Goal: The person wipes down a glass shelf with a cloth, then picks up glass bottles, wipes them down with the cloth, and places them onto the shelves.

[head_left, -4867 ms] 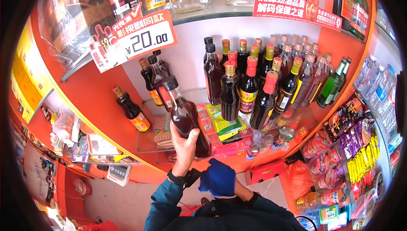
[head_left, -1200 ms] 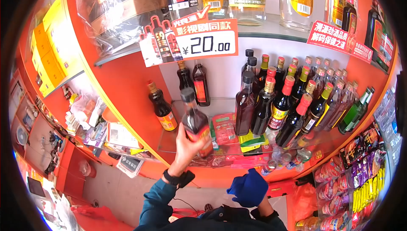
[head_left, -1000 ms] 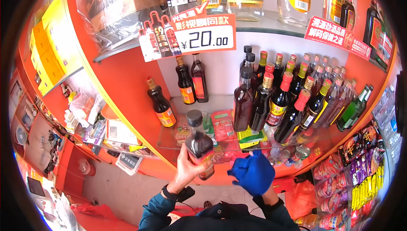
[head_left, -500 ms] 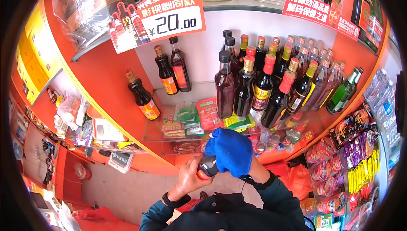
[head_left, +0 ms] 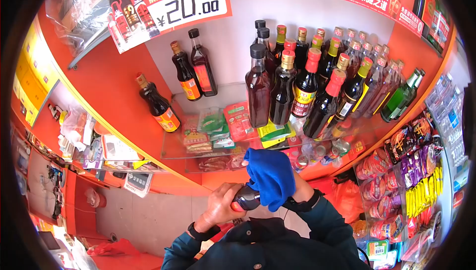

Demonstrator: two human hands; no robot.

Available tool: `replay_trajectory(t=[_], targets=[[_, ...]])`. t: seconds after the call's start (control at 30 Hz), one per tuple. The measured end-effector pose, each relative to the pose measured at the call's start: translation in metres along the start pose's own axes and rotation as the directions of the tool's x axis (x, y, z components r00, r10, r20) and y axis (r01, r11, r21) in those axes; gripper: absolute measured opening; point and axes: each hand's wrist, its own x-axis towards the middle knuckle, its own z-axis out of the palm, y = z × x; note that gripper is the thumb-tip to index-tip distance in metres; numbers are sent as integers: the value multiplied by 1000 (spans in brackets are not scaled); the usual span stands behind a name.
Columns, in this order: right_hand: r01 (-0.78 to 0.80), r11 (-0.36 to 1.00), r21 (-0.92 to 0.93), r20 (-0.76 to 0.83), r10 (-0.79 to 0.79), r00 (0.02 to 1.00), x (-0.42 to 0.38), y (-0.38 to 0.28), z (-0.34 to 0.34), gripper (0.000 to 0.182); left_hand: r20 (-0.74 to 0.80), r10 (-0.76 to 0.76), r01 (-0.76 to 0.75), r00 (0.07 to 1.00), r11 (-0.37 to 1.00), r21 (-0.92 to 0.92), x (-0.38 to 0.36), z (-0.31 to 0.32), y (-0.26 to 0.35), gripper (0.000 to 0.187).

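Low in front of my chest, my left hand (head_left: 221, 205) is wrapped round a dark bottle (head_left: 246, 198) with a red part at its lower end. A blue cloth (head_left: 270, 175) covers most of my right hand (head_left: 303, 190) and lies against the other end of the bottle. The right fingers are mostly hidden under the cloth, which hangs down beside the bottle. Beyond my hands, dark bottles (head_left: 305, 91) with red, black and yellow caps stand close together on a glass shelf (head_left: 173, 157).
Three sauce bottles (head_left: 159, 105) stand at the shelf's left. Flat packets (head_left: 241, 121) lie between the bottle groups. A price sign (head_left: 183, 6) hangs above. Snack packs (head_left: 424, 190) fill a rack at the right. A red bag (head_left: 347, 200) is near my right arm.
The view has shifted, so the shelf and sign appear higher and further left. The blue cloth has moved on the bottle and now hangs lower beside it. My left hand still holds the bottle.
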Motion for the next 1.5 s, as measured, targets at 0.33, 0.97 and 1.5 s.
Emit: replay_trajectory(t=[0.33,0.97,1.5], targets=[[348,540,766,-447,58,893,-8,26,-16,32,-85,-231,203,969,946,-251,-8,10,-14,69],[-96,956,276,-159,144,977,-28,-2,8,79,-36,-354,290,934,816,-500,-12,16,-3,69],[264,860,437,-400,-77,913,-26,-13,-12,51,48,-455,350,889,609,-712,-17,20,-12,78]])
